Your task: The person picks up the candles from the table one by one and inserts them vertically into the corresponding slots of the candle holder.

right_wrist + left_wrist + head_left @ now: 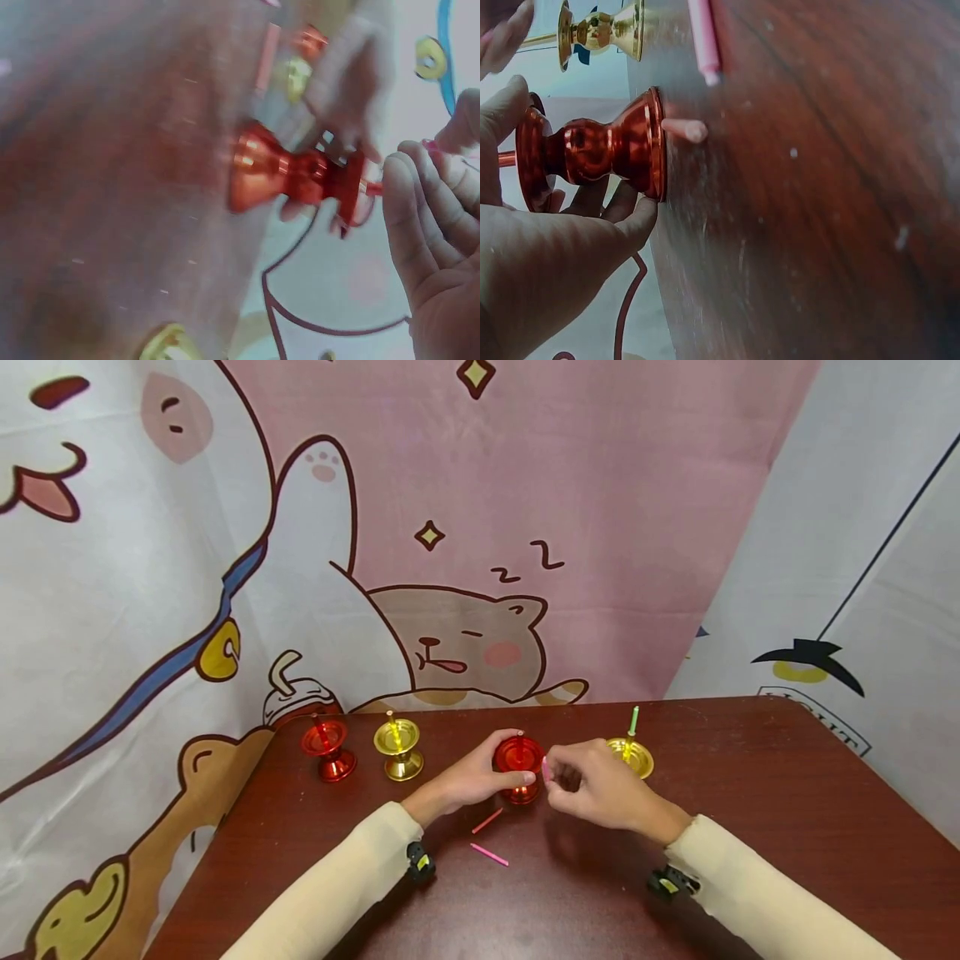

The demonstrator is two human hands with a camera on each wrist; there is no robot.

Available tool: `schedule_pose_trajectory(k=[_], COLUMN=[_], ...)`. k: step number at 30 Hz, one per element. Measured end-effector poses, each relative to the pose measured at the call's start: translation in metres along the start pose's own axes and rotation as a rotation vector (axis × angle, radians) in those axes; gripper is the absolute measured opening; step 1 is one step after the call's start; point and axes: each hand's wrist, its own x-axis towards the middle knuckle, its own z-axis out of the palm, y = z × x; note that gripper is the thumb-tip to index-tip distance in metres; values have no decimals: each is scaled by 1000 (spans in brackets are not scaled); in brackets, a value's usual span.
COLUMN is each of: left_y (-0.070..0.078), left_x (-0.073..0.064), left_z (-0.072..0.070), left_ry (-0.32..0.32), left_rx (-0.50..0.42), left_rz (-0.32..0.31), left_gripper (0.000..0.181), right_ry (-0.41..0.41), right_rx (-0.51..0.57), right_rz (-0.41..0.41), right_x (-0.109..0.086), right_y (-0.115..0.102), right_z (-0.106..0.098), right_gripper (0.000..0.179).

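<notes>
Standing farthest left: a leftmost red holder [325, 743], upright just in from the far left corner of the worktop [585, 910], a stem rising from its cup.
Gold neighbour: a left gold holder [401, 753] just right of it, near the far edge, upright, with a stem too.
Left hand: my left hand [472, 772] grips the middle red holder [517, 760], thumb across the near side of the cup, fingers curled round the other side.
Middle red holder: upright on its base, between the centre and the far edge, its thin stem [507, 159] standing up. I'd bear down lightly so the foot can't rock, and hold my thumb clear of the stem.
Loose sticks: a red stick [487, 820] lies close to that foot, and a pink stick [489, 854] a little nearer the near edge; I'd lift rather than slide the holder, so neither gets rolled.
Right hand: my right hand [592, 785] pinches a pink candle [545, 768] by thumb and fingertips, just right of the cup and apart from the stem. A light, low pinch should serve best, the candle upright and lined up by eye before any pressure.
Gold at right: a right gold holder [637, 760] near the far edge, partly behind my hand, a green candle [633, 721] topping its stem; I'd mind my knuckles there.
</notes>
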Motion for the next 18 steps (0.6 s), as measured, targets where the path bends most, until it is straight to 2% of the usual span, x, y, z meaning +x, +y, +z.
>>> schedule_pose_trajectory(k=[5, 9, 14, 18], left_y=[1, 3, 5, 6], left_x=[1, 1, 3, 3], left_z=[3, 6, 10, 12], left_ry=[-9, -23, -54, -83], left_rx=[-1, -21, -108, -170], left_rz=[2, 6, 8, 0], left_gripper=[79, 79, 78, 77], right_ry=[121, 185, 234, 237], right_rx=[16, 41, 97, 120], right_rz=[45, 78, 149, 216], right_x=[8, 12, 15, 17], right_y=[4, 8, 11, 11], right_z=[-8, -8, -8, -10], right_gripper=[22, 21, 20, 16])
